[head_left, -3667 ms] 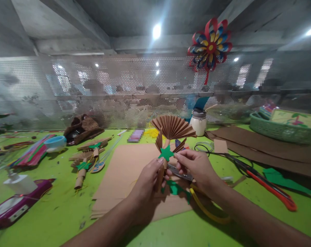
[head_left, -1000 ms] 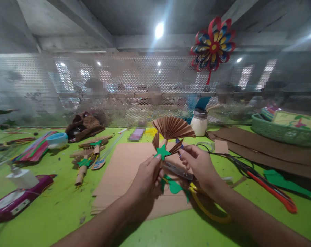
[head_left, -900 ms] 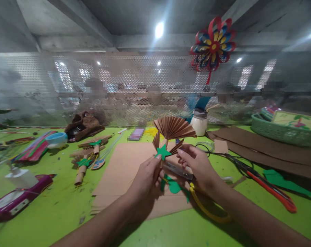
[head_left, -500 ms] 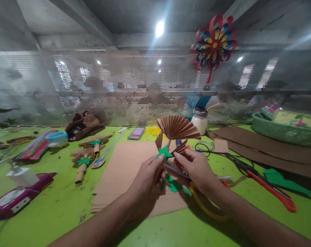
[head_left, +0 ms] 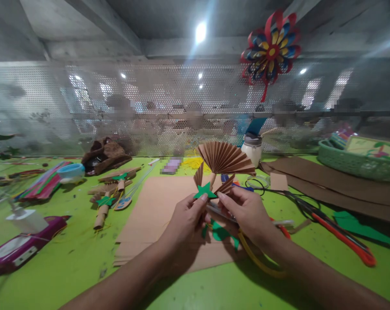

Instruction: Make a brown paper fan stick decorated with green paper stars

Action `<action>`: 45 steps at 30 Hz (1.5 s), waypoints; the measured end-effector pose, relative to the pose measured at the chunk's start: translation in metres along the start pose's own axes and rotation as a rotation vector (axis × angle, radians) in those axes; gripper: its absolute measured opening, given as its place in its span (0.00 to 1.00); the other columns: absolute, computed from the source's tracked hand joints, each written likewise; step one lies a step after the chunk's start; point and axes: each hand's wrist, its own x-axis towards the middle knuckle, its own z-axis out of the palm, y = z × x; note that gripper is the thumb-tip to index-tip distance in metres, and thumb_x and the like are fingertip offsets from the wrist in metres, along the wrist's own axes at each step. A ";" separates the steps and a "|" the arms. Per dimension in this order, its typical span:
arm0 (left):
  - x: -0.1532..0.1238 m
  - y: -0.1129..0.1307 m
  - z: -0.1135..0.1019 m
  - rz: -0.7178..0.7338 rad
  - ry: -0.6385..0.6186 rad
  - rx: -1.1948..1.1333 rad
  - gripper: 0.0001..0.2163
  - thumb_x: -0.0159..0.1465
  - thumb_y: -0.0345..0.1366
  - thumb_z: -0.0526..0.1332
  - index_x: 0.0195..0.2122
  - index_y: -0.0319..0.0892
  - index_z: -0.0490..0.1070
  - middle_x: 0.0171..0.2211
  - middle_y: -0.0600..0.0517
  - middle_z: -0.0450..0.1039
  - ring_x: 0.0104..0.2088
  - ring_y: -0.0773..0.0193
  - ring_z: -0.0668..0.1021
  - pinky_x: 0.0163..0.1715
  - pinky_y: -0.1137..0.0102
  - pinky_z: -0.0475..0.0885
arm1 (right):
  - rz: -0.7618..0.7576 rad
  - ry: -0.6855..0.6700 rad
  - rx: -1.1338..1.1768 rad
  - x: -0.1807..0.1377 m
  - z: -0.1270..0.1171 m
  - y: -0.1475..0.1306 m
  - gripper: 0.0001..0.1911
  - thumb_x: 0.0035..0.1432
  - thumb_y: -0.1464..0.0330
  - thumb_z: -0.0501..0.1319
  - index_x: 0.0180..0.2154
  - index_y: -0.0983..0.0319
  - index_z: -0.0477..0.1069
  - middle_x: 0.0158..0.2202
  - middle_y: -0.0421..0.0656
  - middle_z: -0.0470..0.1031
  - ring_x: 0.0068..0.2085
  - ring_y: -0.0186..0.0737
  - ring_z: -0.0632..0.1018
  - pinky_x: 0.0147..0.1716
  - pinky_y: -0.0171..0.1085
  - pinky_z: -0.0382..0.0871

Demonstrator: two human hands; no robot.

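A brown pleated paper fan (head_left: 225, 158) stands upright between my hands, with smaller pleated pieces at its base. Over that base lies a green paper star (head_left: 204, 190). My left hand (head_left: 187, 217) is closed, its thumb pressing on the star's lower part. The fingers of my right hand (head_left: 243, 211) pinch the small pleated piece (head_left: 225, 185) at the right of the star. Below the hands are green paper scraps (head_left: 220, 232) and scissors with a yellow handle (head_left: 259, 260), partly hidden by my right hand.
Brown paper sheets (head_left: 150, 215) lie beneath my hands. Finished-looking paper pieces (head_left: 103, 211), a purple power strip (head_left: 49, 228) and a blue bowl (head_left: 70, 171) are at left. A white jar (head_left: 251, 150), red-handled scissors (head_left: 346, 237) and a green basket (head_left: 363, 163) are at right.
The green star has tilted slightly and sits flatter over the fan's base. Both hands keep nearly the same place; the view has shifted a little.
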 end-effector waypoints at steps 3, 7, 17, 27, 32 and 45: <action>-0.001 0.000 0.001 0.025 0.008 -0.028 0.14 0.60 0.48 0.59 0.31 0.40 0.65 0.18 0.59 0.59 0.15 0.72 0.63 0.14 0.74 0.66 | 0.025 0.005 0.011 -0.001 0.000 -0.001 0.14 0.55 0.60 0.60 0.24 0.64 0.66 0.20 0.37 0.67 0.23 0.32 0.66 0.22 0.31 0.60; 0.001 0.002 0.000 0.040 0.007 0.038 0.13 0.60 0.46 0.59 0.30 0.39 0.66 0.17 0.58 0.60 0.15 0.73 0.63 0.14 0.77 0.62 | 0.034 0.020 0.014 -0.003 0.000 -0.003 0.15 0.54 0.60 0.61 0.23 0.63 0.66 0.19 0.37 0.67 0.22 0.33 0.66 0.22 0.32 0.59; -0.003 0.006 0.004 -0.012 0.062 -0.041 0.13 0.59 0.46 0.59 0.26 0.41 0.64 0.17 0.58 0.58 0.16 0.72 0.63 0.14 0.76 0.59 | 0.046 0.003 0.009 -0.001 0.000 -0.002 0.15 0.54 0.59 0.60 0.24 0.63 0.65 0.20 0.37 0.66 0.23 0.33 0.66 0.22 0.32 0.60; -0.011 0.012 0.010 -0.063 0.056 -0.096 0.13 0.60 0.45 0.56 0.25 0.41 0.62 0.19 0.57 0.58 0.18 0.70 0.64 0.17 0.74 0.61 | 0.050 0.017 0.001 -0.002 0.001 -0.003 0.15 0.54 0.59 0.60 0.24 0.64 0.66 0.19 0.37 0.66 0.22 0.33 0.65 0.22 0.32 0.59; -0.008 0.009 0.009 -0.049 0.061 -0.083 0.14 0.60 0.47 0.58 0.25 0.41 0.62 0.18 0.58 0.57 0.16 0.72 0.62 0.15 0.76 0.59 | 0.050 0.005 0.013 -0.002 0.000 0.000 0.15 0.54 0.59 0.61 0.25 0.64 0.67 0.21 0.38 0.67 0.23 0.33 0.66 0.23 0.33 0.60; -0.004 0.002 0.005 0.043 0.057 -0.079 0.15 0.58 0.45 0.62 0.24 0.39 0.64 0.17 0.58 0.58 0.17 0.74 0.61 0.16 0.77 0.57 | 0.085 0.035 0.043 -0.003 0.001 -0.016 0.15 0.49 0.59 0.63 0.20 0.63 0.68 0.16 0.38 0.66 0.20 0.33 0.65 0.20 0.33 0.59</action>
